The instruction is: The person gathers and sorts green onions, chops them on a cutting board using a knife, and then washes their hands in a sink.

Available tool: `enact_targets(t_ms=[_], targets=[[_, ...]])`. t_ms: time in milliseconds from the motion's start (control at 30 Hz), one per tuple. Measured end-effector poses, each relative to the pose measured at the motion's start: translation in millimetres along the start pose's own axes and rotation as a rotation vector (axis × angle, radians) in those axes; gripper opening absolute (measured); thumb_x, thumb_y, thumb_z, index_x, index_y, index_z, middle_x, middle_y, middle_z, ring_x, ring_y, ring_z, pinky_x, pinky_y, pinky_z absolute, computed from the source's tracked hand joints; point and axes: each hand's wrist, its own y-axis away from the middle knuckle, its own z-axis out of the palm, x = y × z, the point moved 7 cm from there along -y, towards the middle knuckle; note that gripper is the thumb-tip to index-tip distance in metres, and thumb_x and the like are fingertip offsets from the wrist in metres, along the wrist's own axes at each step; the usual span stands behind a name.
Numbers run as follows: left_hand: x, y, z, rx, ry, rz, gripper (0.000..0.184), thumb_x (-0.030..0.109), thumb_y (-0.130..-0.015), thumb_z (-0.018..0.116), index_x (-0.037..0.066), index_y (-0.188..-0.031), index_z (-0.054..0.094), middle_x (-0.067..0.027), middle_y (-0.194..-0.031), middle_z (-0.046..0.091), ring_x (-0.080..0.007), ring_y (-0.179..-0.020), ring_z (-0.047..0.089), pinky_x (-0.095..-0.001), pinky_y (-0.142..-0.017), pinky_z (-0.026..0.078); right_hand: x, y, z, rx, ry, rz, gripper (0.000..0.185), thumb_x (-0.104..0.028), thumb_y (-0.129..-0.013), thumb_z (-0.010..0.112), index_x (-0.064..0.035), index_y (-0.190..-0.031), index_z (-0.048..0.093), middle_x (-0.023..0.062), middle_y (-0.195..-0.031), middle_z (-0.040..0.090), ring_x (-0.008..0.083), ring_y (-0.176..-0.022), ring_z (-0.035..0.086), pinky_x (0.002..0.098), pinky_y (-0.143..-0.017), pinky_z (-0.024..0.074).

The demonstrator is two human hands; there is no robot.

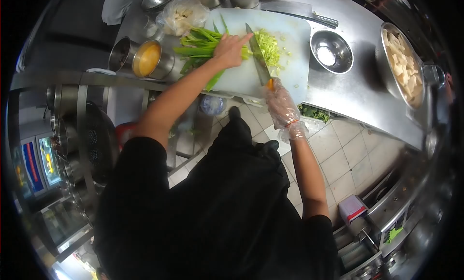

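Green stalks lay on the white cutting board and seemed to me light, crisp, perhaps slippery, best held near the cut end, where the bare left hand pressed them while the gloved right hand gripped the knife.

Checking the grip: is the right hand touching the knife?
Touching. The head view shows the gloved right hand closed around the handle end of the knife.
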Motion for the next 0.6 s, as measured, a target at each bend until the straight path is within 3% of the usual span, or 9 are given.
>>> enact_targets(t_ms=[67,167,200,233,300,433,500,533,600], targets=[[14,-12,3,-0.048,0.092,0.027,0.081,0.007,-0.072,0.065,0.019,-0.146,0.034,-0.0104,-0.093,0.057,-0.0304,-0.096,0.055,-0.0450,-0.098,0.037,4,-4,-9,0.022,0.075,0.010,0.037,-0.022,-0.093,0.052,0.0016,-0.121,0.047,0.0338,-0.097,0.062,0.0482,-0.099,0.059,0.0506,-0.080,0.0454],[29,-21,4,0.042,0.187,0.046,0.087,0.011,-0.070,0.072,0.017,-0.147,0.032,-0.0110,-0.094,0.057,-0.0308,-0.096,0.054,-0.0421,-0.097,0.038,11,-10,-16,0.107,0.106,-0.031,0.036,-0.021,-0.093,0.053,0.0019,-0.120,0.047,0.0337,-0.097,0.062,0.0476,-0.098,0.060,0.0520,-0.079,0.0459],[26,-24,8,-0.006,0.187,0.035,0.102,0.024,-0.066,0.082,0.016,-0.150,0.024,-0.0138,-0.107,0.057,-0.0322,-0.105,0.052,-0.0443,-0.100,0.036,1,-9,-19,0.125,0.169,-0.007,0.035,-0.020,-0.093,0.054,0.0017,-0.119,0.047,0.0332,-0.096,0.062,0.0478,-0.096,0.060,0.0517,-0.078,0.0466],[22,-24,9,-0.004,0.208,0.029,0.102,0.024,-0.066,0.082,0.016,-0.150,0.024,-0.0138,-0.107,0.057,-0.0322,-0.105,0.052,-0.0443,-0.100,0.036,-5,-10,-18,0.137,0.233,0.014,0.035,-0.020,-0.092,0.054,0.0015,-0.119,0.048,0.0328,-0.095,0.063,0.0480,-0.094,0.060,0.0514,-0.077,0.0474],[18,-16,10,0.029,0.284,0.083,0.116,0.037,-0.064,0.085,0.019,-0.153,0.013,-0.0170,-0.125,0.051,-0.0349,-0.118,0.046,-0.0457,-0.108,0.031,-6,-9,-10,0.154,0.276,0.053,0.034,-0.019,-0.092,0.055,0.0009,-0.119,0.048,0.0322,-0.093,0.063,0.0478,-0.092,0.061,0.0513,-0.075,0.0476],[18,-10,14,0.021,0.283,0.106,0.124,0.049,-0.061,0.084,0.021,-0.154,0.007,-0.0186,-0.135,0.044,-0.0367,-0.128,0.039,-0.0501,-0.114,0.024,2,-10,3,0.221,0.191,0.089,0.031,-0.015,-0.092,0.054,-0.0008,-0.119,0.049,0.0306,-0.090,0.063,0.0480,-0.089,0.061,0.0515,-0.072,0.0474],[18,-7,12,0.093,0.346,0.143,0.122,0.057,-0.063,0.080,0.022,-0.154,0.006,-0.0188,-0.134,0.044,-0.0374,-0.129,0.039,-0.0554,-0.114,0.020,-2,-10,4,0.246,0.236,0.074,0.028,-0.013,-0.092,0.054,-0.0012,-0.117,0.050,0.0290,-0.090,0.064,0.0467,-0.087,0.062,0.0502,-0.071,0.0478],[17,-4,10,0.179,0.374,0.156,0.113,0.065,-0.069,0.070,0.020,-0.154,0.010,-0.0188,-0.135,0.044,-0.0367,-0.127,0.041,-0.0587,-0.111,0.021,-7,-10,4,0.245,0.205,0.102,0.027,-0.014,-0.092,0.055,-0.0010,-0.116,0.051,0.0281,-0.090,0.064,0.0457,-0.087,0.062,0.0492,-0.071,0.0481],[15,-3,11,0.193,0.418,0.160,0.109,0.067,-0.072,0.066,0.019,-0.154,0.012,-0.0190,-0.135,0.045,-0.0366,-0.126,0.043,-0.0589,-0.110,0.023,-12,-8,7,0.261,0.178,0.105,0.027,-0.019,-0.093,0.058,-0.0002,-0.111,0.053,0.0249,-0.090,0.064,0.0411,-0.082,0.064,0.0454,-0.069,0.0481]])
